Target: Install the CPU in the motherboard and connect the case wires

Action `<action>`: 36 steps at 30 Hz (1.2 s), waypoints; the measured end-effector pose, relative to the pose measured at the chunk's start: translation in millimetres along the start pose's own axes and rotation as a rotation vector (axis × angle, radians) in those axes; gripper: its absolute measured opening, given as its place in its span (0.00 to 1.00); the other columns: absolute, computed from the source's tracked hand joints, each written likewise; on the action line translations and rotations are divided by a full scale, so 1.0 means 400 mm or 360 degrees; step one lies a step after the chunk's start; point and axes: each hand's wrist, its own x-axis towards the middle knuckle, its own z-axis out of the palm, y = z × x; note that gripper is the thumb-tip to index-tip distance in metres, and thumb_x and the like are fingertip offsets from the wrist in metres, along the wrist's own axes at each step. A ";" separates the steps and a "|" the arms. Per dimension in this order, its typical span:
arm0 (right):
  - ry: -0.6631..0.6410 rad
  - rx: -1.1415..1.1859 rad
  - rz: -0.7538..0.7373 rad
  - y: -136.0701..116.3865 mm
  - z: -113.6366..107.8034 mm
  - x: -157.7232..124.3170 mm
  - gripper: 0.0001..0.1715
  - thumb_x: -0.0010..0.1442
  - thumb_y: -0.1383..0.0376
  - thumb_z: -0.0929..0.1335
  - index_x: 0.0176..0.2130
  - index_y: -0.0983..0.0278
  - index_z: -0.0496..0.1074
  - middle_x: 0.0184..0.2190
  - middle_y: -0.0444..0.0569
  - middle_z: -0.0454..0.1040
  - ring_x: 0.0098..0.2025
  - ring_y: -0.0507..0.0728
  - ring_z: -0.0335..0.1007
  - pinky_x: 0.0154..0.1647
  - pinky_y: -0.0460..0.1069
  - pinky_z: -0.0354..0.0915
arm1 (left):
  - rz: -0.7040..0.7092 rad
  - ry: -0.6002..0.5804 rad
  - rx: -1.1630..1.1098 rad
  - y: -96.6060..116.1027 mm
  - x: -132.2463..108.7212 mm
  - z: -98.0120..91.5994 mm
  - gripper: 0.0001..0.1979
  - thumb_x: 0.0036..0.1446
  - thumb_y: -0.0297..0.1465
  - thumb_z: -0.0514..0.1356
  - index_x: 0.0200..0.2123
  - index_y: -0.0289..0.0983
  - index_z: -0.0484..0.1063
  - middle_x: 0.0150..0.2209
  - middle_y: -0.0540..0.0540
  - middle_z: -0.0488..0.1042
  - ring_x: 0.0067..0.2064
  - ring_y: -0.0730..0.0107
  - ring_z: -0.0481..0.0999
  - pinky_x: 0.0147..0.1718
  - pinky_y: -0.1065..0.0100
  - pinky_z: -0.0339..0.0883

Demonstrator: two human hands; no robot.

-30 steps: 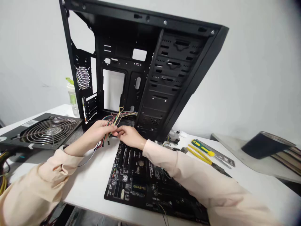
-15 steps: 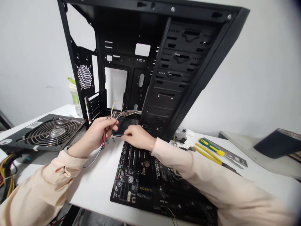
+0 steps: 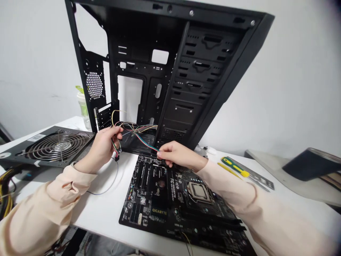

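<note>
My left hand [image 3: 102, 147] is closed around a bundle of thin coloured wires [image 3: 133, 128] that run out of the open black computer case [image 3: 170, 78] standing upright at the back of the white table [image 3: 106, 206]. My right hand [image 3: 177, 154] pinches one small cable end pulled away from that bundle, just above the far edge of the black motherboard [image 3: 173, 202] lying flat in front of me. The wire stretches taut between both hands.
A power supply with a round fan grille [image 3: 53, 145] lies at the left, yellow cables [image 3: 6, 199] hanging beside it. Yellow-green screwdrivers [image 3: 234, 168] and a metal plate lie at the right. A dark bowl-shaped object [image 3: 309, 165] rests on a board at far right. A plastic cup [image 3: 83, 106] stands behind the case.
My right hand has moved right, drawing one cable out of the bundle. My left hand has lifted slightly with the remaining wires. The motherboard's processor socket now shows.
</note>
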 end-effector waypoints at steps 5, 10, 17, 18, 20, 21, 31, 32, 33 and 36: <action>-0.0172 -0.0326 -0.0025 0.021 0.007 0.011 0.14 0.57 0.63 0.66 0.23 0.66 0.68 0.14 0.39 0.63 0.18 0.47 0.60 0.20 0.42 0.57 | 0.0015 0.0024 0.0014 0.000 -0.001 0.003 0.08 0.41 0.32 0.62 0.25 0.33 0.71 0.15 0.56 0.64 0.11 0.83 0.55 0.08 0.78 0.48; -0.0279 -0.0307 -0.0108 0.003 0.030 0.011 0.14 0.60 0.62 0.64 0.26 0.66 0.69 0.17 0.39 0.62 0.19 0.47 0.59 0.21 0.42 0.58 | 0.0015 -0.0023 0.0067 -0.009 -0.001 0.004 0.09 0.40 0.32 0.64 0.25 0.31 0.72 0.17 0.53 0.67 0.12 0.83 0.55 0.08 0.77 0.47; -0.0340 -0.0067 -0.0135 -0.039 0.073 0.026 0.07 0.59 0.70 0.64 0.34 0.68 0.72 0.20 0.39 0.64 0.22 0.48 0.62 0.24 0.43 0.63 | 0.0038 -0.0044 0.0158 -0.007 -0.010 0.010 0.10 0.38 0.33 0.65 0.22 0.31 0.71 0.16 0.51 0.69 0.14 0.82 0.58 0.11 0.78 0.48; -0.0326 -0.0064 -0.0140 -0.039 0.078 0.033 0.08 0.58 0.71 0.64 0.35 0.69 0.73 0.21 0.40 0.64 0.22 0.48 0.62 0.24 0.43 0.63 | 0.0037 -0.0054 0.0166 -0.006 -0.011 0.011 0.10 0.38 0.33 0.65 0.21 0.31 0.71 0.16 0.50 0.69 0.14 0.82 0.58 0.11 0.78 0.48; -0.0297 -0.0077 -0.0148 -0.038 0.088 0.047 0.10 0.58 0.72 0.64 0.38 0.69 0.73 0.21 0.39 0.64 0.22 0.48 0.62 0.23 0.43 0.63 | 0.0040 -0.0073 0.0175 -0.004 -0.012 0.013 0.10 0.37 0.33 0.66 0.20 0.32 0.71 0.16 0.50 0.70 0.14 0.82 0.57 0.11 0.78 0.48; -0.0290 -0.0102 -0.0152 -0.037 0.091 0.055 0.11 0.58 0.73 0.64 0.39 0.69 0.74 0.21 0.39 0.64 0.21 0.47 0.62 0.23 0.43 0.62 | 0.0045 -0.0080 0.0176 -0.003 -0.013 0.014 0.10 0.37 0.33 0.66 0.20 0.32 0.70 0.16 0.50 0.69 0.14 0.82 0.57 0.11 0.78 0.47; -0.0019 -0.1034 -0.0723 -0.046 0.128 0.056 0.22 0.60 0.74 0.62 0.52 0.63 0.72 0.43 0.51 0.77 0.46 0.56 0.71 0.47 0.49 0.64 | 0.0048 -0.0170 0.0130 0.004 -0.014 0.009 0.10 0.38 0.33 0.66 0.21 0.32 0.72 0.18 0.52 0.67 0.14 0.84 0.54 0.11 0.77 0.45; 0.0003 -0.1188 -0.0715 -0.050 0.132 0.050 0.24 0.60 0.74 0.61 0.54 0.63 0.70 0.43 0.53 0.76 0.45 0.57 0.72 0.46 0.50 0.65 | 0.0049 -0.0167 0.0127 0.004 -0.013 0.008 0.09 0.39 0.32 0.66 0.20 0.33 0.72 0.17 0.52 0.66 0.14 0.84 0.54 0.11 0.77 0.45; 0.0018 -0.1345 -0.0692 -0.055 0.135 0.044 0.25 0.60 0.74 0.60 0.55 0.63 0.69 0.43 0.54 0.76 0.44 0.59 0.73 0.44 0.51 0.67 | 0.0052 -0.0160 0.0125 0.004 -0.012 0.007 0.09 0.39 0.32 0.66 0.20 0.33 0.71 0.17 0.53 0.66 0.14 0.84 0.54 0.10 0.77 0.44; -0.0010 -0.1735 -0.0607 -0.071 0.143 0.028 0.25 0.60 0.74 0.60 0.55 0.65 0.69 0.40 0.57 0.76 0.40 0.63 0.76 0.37 0.54 0.69 | 0.0073 -0.0118 0.0103 0.006 -0.011 0.006 0.07 0.41 0.31 0.65 0.21 0.33 0.71 0.17 0.53 0.66 0.13 0.84 0.53 0.10 0.76 0.44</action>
